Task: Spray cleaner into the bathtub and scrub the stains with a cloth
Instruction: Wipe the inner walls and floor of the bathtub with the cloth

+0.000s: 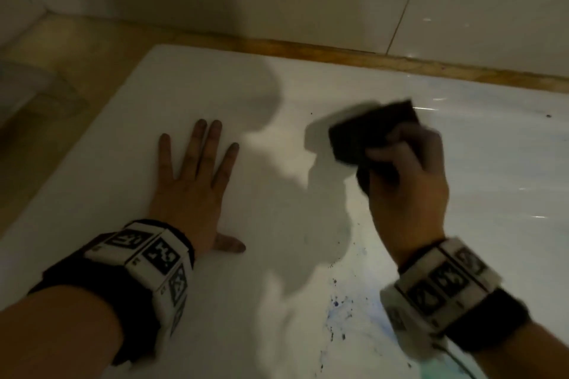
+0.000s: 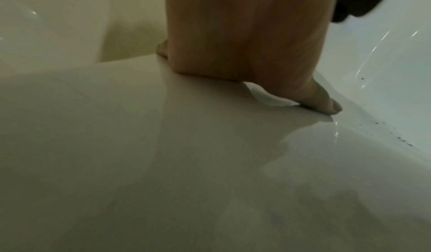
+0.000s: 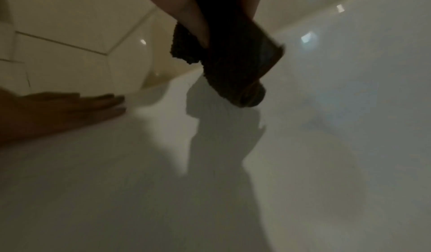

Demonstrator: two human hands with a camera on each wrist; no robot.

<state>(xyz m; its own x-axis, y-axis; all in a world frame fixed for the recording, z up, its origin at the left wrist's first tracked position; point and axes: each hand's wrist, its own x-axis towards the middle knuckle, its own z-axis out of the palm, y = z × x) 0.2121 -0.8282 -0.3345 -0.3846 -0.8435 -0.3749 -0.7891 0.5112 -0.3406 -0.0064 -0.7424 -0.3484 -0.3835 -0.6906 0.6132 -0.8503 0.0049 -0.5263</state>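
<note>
My right hand (image 1: 403, 163) grips a dark folded cloth (image 1: 366, 132), held a little above the white bathtub surface (image 1: 277, 301); the cloth (image 3: 233, 56) hangs from the fingers over its own shadow. My left hand (image 1: 197, 175) lies flat with fingers spread on the tub's broad white edge, palm down, thumb (image 2: 326, 103) pressed to the surface. Blue and dark speckled stains (image 1: 338, 308) mark the tub below and in front of my right wrist. No spray bottle is in view.
A tan ledge (image 1: 369, 61) runs along the tub's far side under pale wall tiles (image 1: 462, 9). At the left a beige floor strip (image 1: 61, 101) borders the tub. A rounded white fixture (image 2: 46, 25) stands left of my left hand.
</note>
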